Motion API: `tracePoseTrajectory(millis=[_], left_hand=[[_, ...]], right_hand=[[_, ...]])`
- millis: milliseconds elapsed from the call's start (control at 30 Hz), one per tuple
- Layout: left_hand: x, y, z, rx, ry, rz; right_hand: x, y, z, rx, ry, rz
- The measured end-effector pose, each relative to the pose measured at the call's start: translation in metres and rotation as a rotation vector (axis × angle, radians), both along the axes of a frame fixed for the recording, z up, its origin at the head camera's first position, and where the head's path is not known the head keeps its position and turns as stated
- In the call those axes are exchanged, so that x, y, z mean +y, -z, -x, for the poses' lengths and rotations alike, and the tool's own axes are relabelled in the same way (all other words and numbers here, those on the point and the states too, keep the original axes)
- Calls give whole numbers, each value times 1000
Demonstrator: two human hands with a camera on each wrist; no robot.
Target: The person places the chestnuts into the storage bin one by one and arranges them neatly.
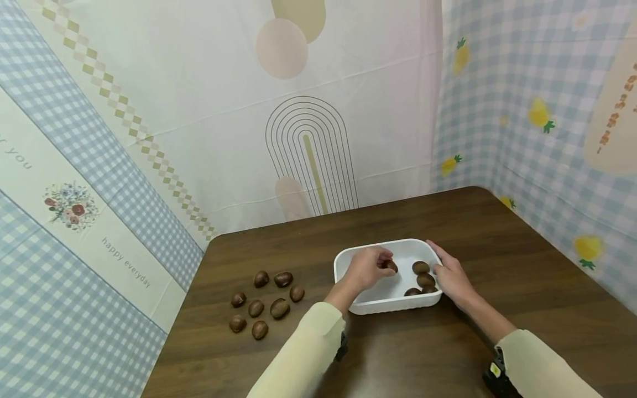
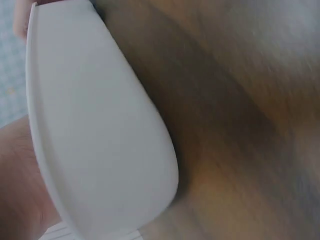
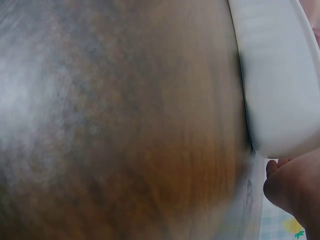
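My left hand (image 1: 367, 268) is inside the white tray (image 1: 393, 304), pinching a brown chestnut (image 1: 391, 266) between thumb and fingers. The right hand (image 1: 453, 281) grips the tray's right end, its thumb over the rim and its fingers along the outer side. Several chestnuts (image 1: 425, 281) lie together at the tray's right end. From the left wrist, the white tray wall (image 2: 100, 120) fills much of the view and hides the fingertips. The right wrist view shows the tray's outer wall (image 3: 282, 75) with part of the right hand (image 3: 295, 187) beside it.
Several loose chestnuts (image 1: 256, 308) are spread on the brown wooden table (image 1: 413, 354), left of the tray. A patterned cloth (image 1: 229, 138) hangs behind the table, and a checked one (image 1: 542, 149) hangs on the right.
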State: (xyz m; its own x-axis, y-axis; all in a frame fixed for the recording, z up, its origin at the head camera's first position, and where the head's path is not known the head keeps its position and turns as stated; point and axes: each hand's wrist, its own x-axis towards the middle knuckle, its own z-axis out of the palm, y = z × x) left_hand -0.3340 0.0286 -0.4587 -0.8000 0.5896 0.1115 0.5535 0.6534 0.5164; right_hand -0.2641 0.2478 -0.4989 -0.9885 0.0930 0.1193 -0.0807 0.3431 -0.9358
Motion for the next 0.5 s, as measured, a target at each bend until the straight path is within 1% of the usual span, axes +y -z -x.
tracePoseTrajectory(millis=[133, 233, 400, 500], left_hand=[[9, 6, -3, -4, 14, 46], [14, 10, -6, -15, 5, 77], [22, 14, -9, -12, -22, 74], [25, 18, -10, 16, -36, 65]], right_hand=[[0, 1, 1, 5, -5, 5], [0, 2, 2, 7, -5, 9], [0, 1, 1, 10, 6, 8], [0, 1, 0, 11, 6, 8]])
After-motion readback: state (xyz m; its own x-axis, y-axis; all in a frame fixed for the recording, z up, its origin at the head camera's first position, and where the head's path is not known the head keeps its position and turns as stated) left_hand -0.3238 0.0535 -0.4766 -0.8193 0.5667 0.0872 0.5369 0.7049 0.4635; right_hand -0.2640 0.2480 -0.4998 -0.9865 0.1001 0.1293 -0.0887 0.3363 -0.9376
